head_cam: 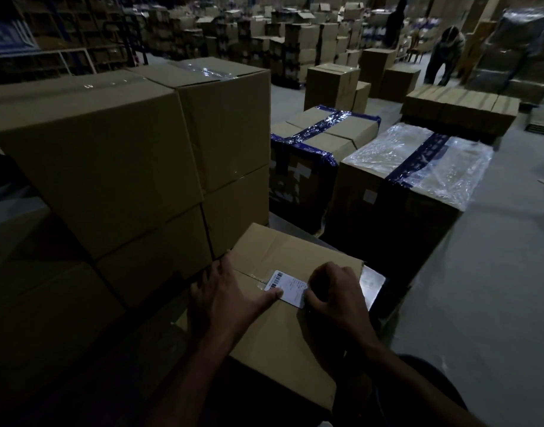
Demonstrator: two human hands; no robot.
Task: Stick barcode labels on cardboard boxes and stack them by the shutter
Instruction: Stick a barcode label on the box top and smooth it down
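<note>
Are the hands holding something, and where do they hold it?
Nothing is lifted. The left hand presses its thumb on the barcode label's left edge; the right hand pinches its right edge, atop the cardboard box.

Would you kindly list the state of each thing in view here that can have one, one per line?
Near cardboard box: closed, top seam taped, label on it.
Barcode label: lying flat on the box top, held down by both hands.
Left hand: spread on the box, thumb pressing the label.
Right hand: fingers curled, pressing the label's edge.
Blue-taped box: closed, taped crosswise.
Plastic-wrapped box: closed, film over top.
</note>
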